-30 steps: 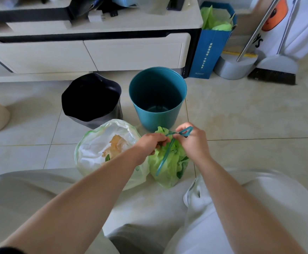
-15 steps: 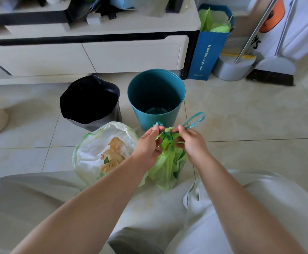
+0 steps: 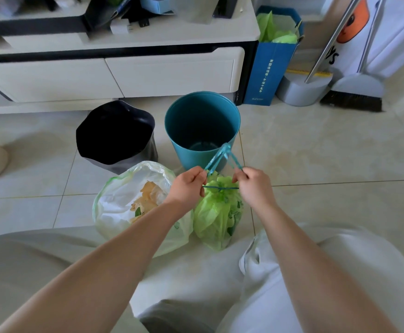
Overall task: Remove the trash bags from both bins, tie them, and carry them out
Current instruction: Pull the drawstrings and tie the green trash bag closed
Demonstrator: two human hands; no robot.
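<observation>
Pale tiled floor (image 3: pixel 316 164), and between the hands sits the green bag (image 3: pixel 216 212), neck cinched. Left hand (image 3: pixel 187 187) and right hand (image 3: pixel 256 186) each pinch the drawstring (image 3: pixel 222 153), apparently mid-knot. Uneven pulling could snap it. The white bag (image 3: pixel 124 205), under the left forearm, gapes untied; a nudge spills it.

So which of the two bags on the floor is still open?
The white bag, on the left: its mouth gapes, showing trash. The green bag is cinched by its drawstring.
</observation>
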